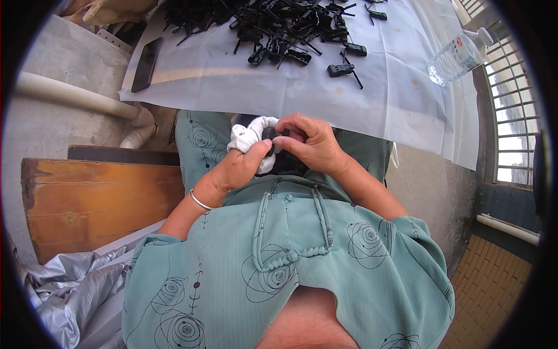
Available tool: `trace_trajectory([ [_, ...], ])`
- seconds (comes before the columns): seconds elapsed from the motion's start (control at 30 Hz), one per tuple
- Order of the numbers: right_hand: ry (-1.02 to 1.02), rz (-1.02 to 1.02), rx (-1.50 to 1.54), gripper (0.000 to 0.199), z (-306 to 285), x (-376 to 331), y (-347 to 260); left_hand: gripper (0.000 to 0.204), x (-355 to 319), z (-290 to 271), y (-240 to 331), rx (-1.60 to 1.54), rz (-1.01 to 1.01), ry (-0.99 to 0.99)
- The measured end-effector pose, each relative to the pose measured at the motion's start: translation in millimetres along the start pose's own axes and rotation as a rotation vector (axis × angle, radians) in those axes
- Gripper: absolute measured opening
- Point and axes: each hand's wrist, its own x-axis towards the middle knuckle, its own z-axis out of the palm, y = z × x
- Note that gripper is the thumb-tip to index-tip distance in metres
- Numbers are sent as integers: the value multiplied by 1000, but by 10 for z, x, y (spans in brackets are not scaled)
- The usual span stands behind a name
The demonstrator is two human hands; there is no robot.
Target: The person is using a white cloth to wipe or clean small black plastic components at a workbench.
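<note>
Head view, and the hands are in close over the lap, just short of the worktop (221, 87). The left hand (241, 166) is curled around a bunched white cloth (247, 138), thumb pressing in at a small black part (269, 136). Across from it comes the right hand (314, 142), thumb and forefinger brought together, pinching at the same part. So the part sits right between the two hands, against the cloth, mostly hidden by fingers; its exact shape I can't tell. A bangle (200, 200) rings the left wrist. Straight beyond the hands, there's the big one: a tangled pile (285, 26) of black pieces on the worktop's pale sheet. A loose piece (340, 70) lies on the near side of that pile, beyond the right hand, its thin arm sticking out. Further out past the left hand, a dark phone (147, 65) lies flat near the worktop's edge. Well out to the right of the hands, a clear bottle (458, 58). Back to the left, a pale pipe (75, 96), and nearer, a brown board (99, 200) beside the left forearm.
</note>
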Motion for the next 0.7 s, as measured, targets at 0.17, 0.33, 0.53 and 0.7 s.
trace_trajectory([
  [0.17,51,-45,8,13,17,14,-68,28,22,75,62,99,70,68],
  [0.33,-63,-27,-149,19,-61,55,-225,25,124,134,61,528,385,183],
  [0.53,107,-180,-147,17,68,85,-166,23,153,229,197,699,424,220],
  [0.7,0,-136,-505,13,-371,115,-272,26,241,69,213,1218,467,82],
])
